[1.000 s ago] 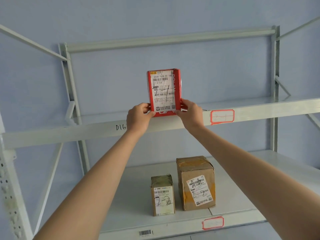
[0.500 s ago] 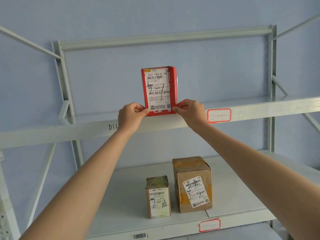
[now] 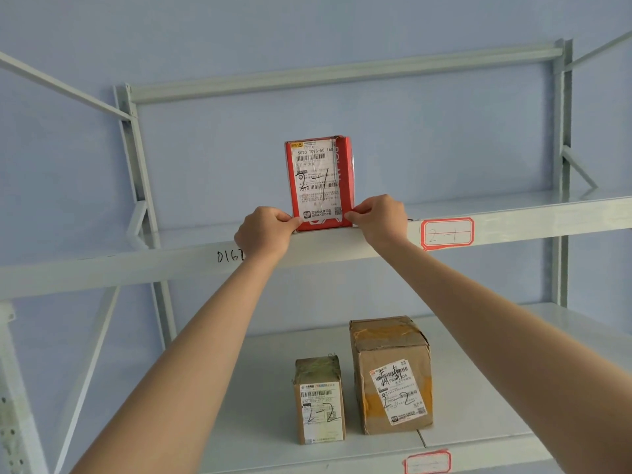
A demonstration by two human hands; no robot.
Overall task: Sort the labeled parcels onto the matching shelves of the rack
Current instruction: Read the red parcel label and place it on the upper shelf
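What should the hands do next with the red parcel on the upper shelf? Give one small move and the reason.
Probably let go. The red parcel stands upright on the upper shelf, its label marked 2-1 like the shelf tag. The left hand and right hand pinch its bottom corners. If it leans on release, nudge it back from the front edge.

The red parcel (image 3: pixel 319 182) stood upright at the upper shelf (image 3: pixel 513 217) edge (handwritten "2-1" facing out), both lower corners pinched.

Bright, even, soft light w/ faint shadows; sharp focus, slight wide-angle bowing at edges.
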